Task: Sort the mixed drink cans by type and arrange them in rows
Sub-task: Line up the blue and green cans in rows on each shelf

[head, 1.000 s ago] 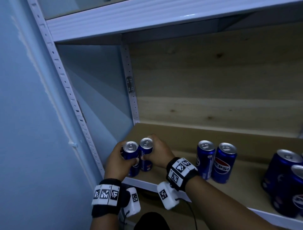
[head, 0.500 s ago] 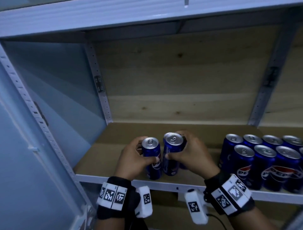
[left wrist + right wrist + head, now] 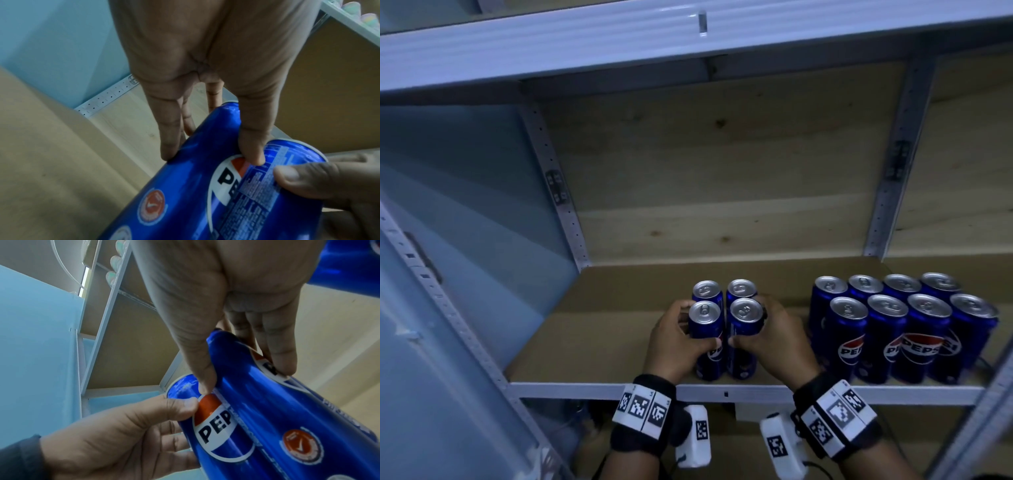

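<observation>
My left hand (image 3: 677,346) has its fingers (image 3: 170,138) wrapped around one slim blue Pepsi can (image 3: 705,337); my right hand (image 3: 774,342) clamps the neighbouring blue Pepsi can (image 3: 743,337). Both stand upright, touching, near the front of the brown wooden shelf (image 3: 619,329), two more cans (image 3: 724,291) just behind. Rightward, eight blue Pepsi cans (image 3: 904,325) fill two rows. A pale blue wall (image 3: 465,205) lies left. Half a second ago, only one can showed behind.

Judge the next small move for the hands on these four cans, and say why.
Probably slide the four-can cluster rightward along the shelf to the eight-can block. The left hand and right hand grip its front cans, a bare gap separates the groups, and all cans visible are Pepsi.
</observation>
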